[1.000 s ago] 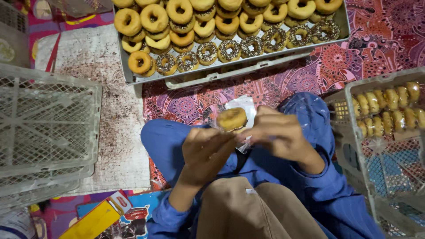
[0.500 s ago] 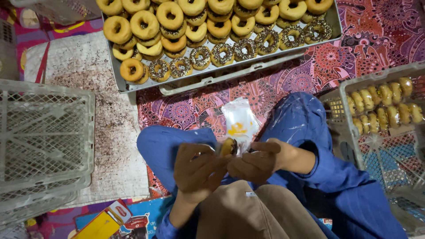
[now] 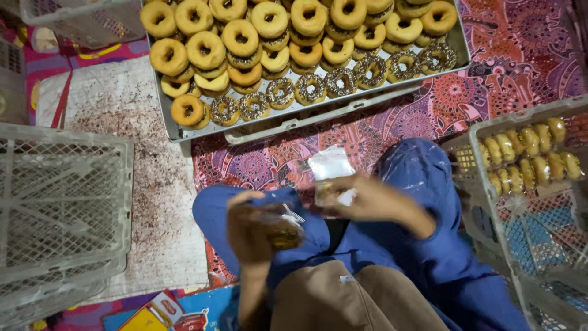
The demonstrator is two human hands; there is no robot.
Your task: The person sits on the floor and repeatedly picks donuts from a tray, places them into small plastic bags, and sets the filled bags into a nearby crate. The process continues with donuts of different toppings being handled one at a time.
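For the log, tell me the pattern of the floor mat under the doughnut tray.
Pink-magenta floor mat with swirling floral, paisley-like motifs; seen best in the head view.

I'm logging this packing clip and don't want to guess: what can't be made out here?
- Head view: motion blur smears the left hand; its wrapped donut shows no topping.
- Right hand is blurred and covers the plastic bag's lower part, hiding any contents.
- Tray and right crate are cut by frame edges.

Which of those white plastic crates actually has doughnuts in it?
The crate on the right: a row of bagged doughnuts lies inside it. The crate on the left and the one at the top left corner show only bare mesh.
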